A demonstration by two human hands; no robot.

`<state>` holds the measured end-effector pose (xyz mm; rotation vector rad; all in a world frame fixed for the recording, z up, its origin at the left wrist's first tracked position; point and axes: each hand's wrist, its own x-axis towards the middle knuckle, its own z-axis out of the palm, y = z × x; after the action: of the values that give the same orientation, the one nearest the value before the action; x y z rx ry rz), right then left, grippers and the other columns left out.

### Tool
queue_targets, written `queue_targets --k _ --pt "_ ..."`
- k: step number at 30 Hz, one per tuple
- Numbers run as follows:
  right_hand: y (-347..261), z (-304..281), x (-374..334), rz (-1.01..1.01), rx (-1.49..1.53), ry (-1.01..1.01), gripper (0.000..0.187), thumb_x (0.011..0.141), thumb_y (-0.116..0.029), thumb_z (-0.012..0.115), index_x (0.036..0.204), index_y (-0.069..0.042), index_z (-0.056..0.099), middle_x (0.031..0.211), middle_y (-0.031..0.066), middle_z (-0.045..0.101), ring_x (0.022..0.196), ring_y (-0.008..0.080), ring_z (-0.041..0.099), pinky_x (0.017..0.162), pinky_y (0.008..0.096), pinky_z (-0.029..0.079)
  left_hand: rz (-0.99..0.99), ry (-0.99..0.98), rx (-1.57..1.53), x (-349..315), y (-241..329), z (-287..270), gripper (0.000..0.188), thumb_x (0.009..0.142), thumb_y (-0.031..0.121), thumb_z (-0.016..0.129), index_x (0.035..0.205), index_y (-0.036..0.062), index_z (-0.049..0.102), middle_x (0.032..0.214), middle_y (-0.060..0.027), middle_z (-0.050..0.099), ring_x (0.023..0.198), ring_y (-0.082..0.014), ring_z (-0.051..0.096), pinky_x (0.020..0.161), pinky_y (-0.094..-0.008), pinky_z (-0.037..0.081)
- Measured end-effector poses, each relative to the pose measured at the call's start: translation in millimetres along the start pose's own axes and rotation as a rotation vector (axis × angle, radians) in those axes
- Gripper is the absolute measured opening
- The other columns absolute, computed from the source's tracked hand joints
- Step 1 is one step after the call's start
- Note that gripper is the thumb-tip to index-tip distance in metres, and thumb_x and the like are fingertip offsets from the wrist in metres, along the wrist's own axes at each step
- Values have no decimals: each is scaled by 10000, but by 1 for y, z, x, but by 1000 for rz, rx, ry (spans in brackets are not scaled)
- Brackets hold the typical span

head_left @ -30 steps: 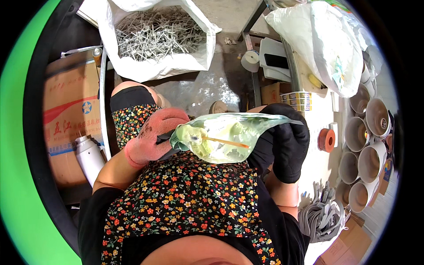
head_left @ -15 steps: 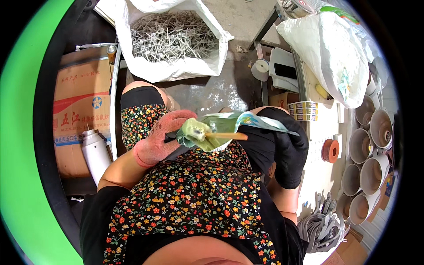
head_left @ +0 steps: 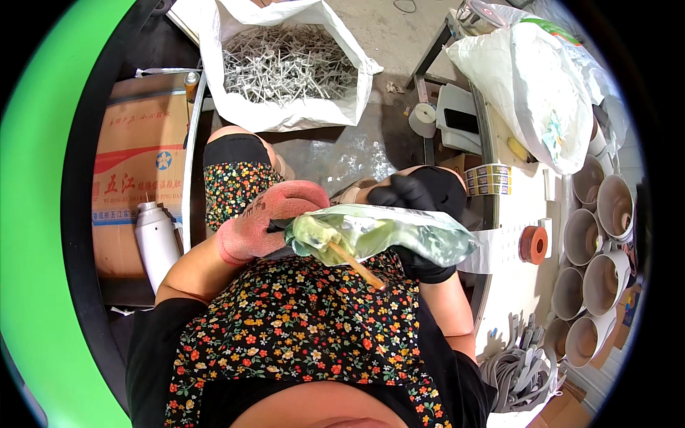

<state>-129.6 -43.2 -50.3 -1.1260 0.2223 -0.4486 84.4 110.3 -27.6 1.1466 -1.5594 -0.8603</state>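
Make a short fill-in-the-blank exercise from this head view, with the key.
1. The left hand grips the pouch near its ____ end, as pictured.
2. The glove on the right hand is ____ in colour.
3. The apron is printed with many small ____.
4. The open sack at the top of the picture is ____ in colour.

Missing words: left; black; flowers; white.

Green-white plastic bag [head_left: 407, 235] ctr: pink-gloved L hand [head_left: 267, 221] at L end, black-gloved R hand [head_left: 408, 194] under R half. Brown cardboard box [head_left: 135, 125] far L; white plastic sack [head_left: 296, 118] ahead; round orange roll [head_left: 532, 245] on pale tabletop [head_left: 510, 285] R.
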Motion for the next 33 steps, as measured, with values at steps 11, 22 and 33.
queue_targets --k 11,22,33 --pt "15 1 -18 13 -204 -98 453 776 -152 719 1153 33 548 1098 142 600 996 208 584 856 312 454 -2 55 147 -8 13 17 295 772 145 633 1021 -6 590 1102 -190 574 992 -338 566 870 -405 435" --pt "4 17 -36 60 -609 -82 398 841 -152 615 1201 -27 502 1135 99 583 1021 207 570 886 350 454 19 126 140 -11 26 29 247 807 130 623 1002 -18 590 987 -171 609 940 -340 574 794 -384 448" --pt "88 -65 -39 400 15 -71 430 845 -169 639 1202 5 475 1117 100 582 961 166 582 844 306 482 -15 134 265 -24 10 32 353 785 172 654 1092 17 572 1101 -154 574 1053 -309 534 910 -383 411"
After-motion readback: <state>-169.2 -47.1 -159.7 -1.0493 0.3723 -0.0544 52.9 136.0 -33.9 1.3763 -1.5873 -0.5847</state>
